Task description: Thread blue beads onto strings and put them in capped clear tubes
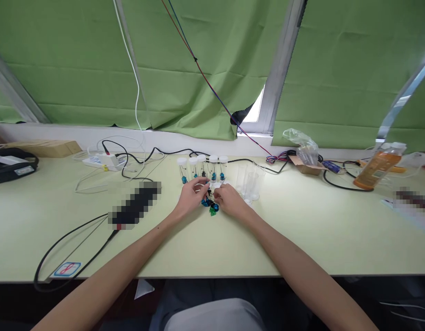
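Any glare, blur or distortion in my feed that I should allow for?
Head view: glare whites out the window gap; clear tubes fade against the pale table; pixelation masks the dark item at left. Head view too: blue pieces too small for fine detail; the bottle leans, perhaps lens stretch.

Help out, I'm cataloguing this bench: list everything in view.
Small parts: several, blue, black, green, between hands
Capped tubes: five, clear, white caps, behind hands
Other tubes: several, clear, centre right
Bottle: one, orange, right
Box: one, brown, back right
Bag: one, clear, at box
Cardboard: some, brown, back left
Power strip: one, white, back left
Pixelated items: two, dark, left, right
Cables: several, mixed colours, scattered
Strapped item: one, black, left
Curtains: several, green, back
Table: one, cream, centre
Left hand: one, bare, centre
Right hand: one, bare, centre
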Demonstrator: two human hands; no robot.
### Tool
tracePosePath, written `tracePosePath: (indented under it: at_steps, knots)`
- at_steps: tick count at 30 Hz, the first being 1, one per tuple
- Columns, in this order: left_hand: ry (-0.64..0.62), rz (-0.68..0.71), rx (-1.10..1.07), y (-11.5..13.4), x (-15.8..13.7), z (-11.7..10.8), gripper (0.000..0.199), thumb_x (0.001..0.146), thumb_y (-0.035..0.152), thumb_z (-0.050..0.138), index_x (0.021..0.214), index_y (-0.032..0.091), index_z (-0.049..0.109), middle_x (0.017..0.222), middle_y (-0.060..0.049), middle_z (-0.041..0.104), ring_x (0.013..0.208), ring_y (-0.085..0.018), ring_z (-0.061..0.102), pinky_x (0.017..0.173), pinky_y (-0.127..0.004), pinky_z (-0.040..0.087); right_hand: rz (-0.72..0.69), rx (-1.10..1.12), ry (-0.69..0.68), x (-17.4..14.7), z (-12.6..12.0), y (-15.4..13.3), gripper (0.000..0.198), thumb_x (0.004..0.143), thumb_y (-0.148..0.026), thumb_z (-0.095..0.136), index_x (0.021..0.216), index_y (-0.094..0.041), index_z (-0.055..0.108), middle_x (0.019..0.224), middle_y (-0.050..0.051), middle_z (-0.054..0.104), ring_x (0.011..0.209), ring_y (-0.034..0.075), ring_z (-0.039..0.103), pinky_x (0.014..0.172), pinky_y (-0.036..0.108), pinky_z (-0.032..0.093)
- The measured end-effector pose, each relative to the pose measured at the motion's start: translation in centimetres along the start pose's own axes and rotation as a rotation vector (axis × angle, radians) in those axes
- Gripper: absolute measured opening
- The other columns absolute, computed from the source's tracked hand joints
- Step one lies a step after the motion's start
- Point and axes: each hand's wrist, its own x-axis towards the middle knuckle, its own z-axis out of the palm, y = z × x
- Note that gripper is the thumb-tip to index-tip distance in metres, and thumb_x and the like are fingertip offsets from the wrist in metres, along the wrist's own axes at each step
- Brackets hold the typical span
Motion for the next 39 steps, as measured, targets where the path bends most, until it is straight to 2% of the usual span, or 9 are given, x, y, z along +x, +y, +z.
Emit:
tracePosePath:
  at_steps: [10,18,24,32,36,39]
  knots:
    - [-0.002,0.003,0.002,-0.08,-0.08,0.15,0.036,0.083,0.049,0.061,0.100,0.018,0.065,0.077,-0.003,0.062,0.060,-0.014,0.057,0.055,-0.027,0.049,0.020,-0.060,-0.056,-0.07,-0.31,-0.25,0.007,0.088,-0.009,0.059,0.085,-0.013,0.064,0.093,0.011,0.063,0.092,0.023,0.054,0.075,0.029,0.038]
    - [0.004,-0.003,0.015,0.12,-0.09,0.09,0.040,0.082,0.053,0.061,0.101,0.018,0.066,0.076,-0.004,0.063,0.059,-0.014,0.057,0.056,-0.028,0.049,-0.104,-0.253,-0.028,0.13,0.39,-0.22,0.012,0.091,-0.009,0.053,0.094,-0.011,0.064,0.096,0.017,0.063,0.093,0.028,0.054,0.083,0.037,0.042]
    - [0.005,-0.004,0.027,0.23,-0.11,0.03,0.039,0.083,0.051,0.060,0.101,0.018,0.065,0.075,-0.003,0.062,0.058,-0.013,0.056,0.057,-0.028,0.048,-0.109,-0.330,-0.085,-0.03,0.09,-0.52,0.017,0.089,-0.004,0.051,0.099,-0.008,0.064,0.097,0.018,0.063,0.094,0.030,0.055,0.081,0.037,0.043]
    - [0.009,-0.010,0.005,0.32,-0.06,0.05,0.038,0.083,0.050,0.061,0.101,0.017,0.065,0.072,-0.003,0.061,0.057,-0.014,0.056,0.056,-0.028,0.048,-0.099,-0.154,-0.024,-0.23,-0.27,-0.45,0.011,0.091,-0.007,0.050,0.089,-0.013,0.060,0.092,0.015,0.062,0.090,0.027,0.056,0.080,0.035,0.042]
    - [0.019,-0.014,0.000,0.32,-0.04,0.04,0.038,0.082,0.051,0.061,0.100,0.017,0.065,0.074,-0.003,0.062,0.057,-0.014,0.056,0.056,-0.028,0.049,-0.012,-0.063,0.002,-0.24,-0.26,-0.37,0.014,0.092,-0.006,0.044,0.090,-0.014,0.056,0.087,0.012,0.062,0.082,0.023,0.056,0.071,0.031,0.041]
    - [0.019,-0.006,-0.005,0.20,-0.03,0.03,0.039,0.082,0.052,0.061,0.100,0.018,0.065,0.074,-0.003,0.062,0.058,-0.014,0.056,0.056,-0.028,0.049,0.027,0.100,0.051,0.03,0.15,-0.06,0.013,0.093,-0.011,0.043,0.087,-0.017,0.052,0.084,0.008,0.062,0.076,0.021,0.055,0.066,0.029,0.039]
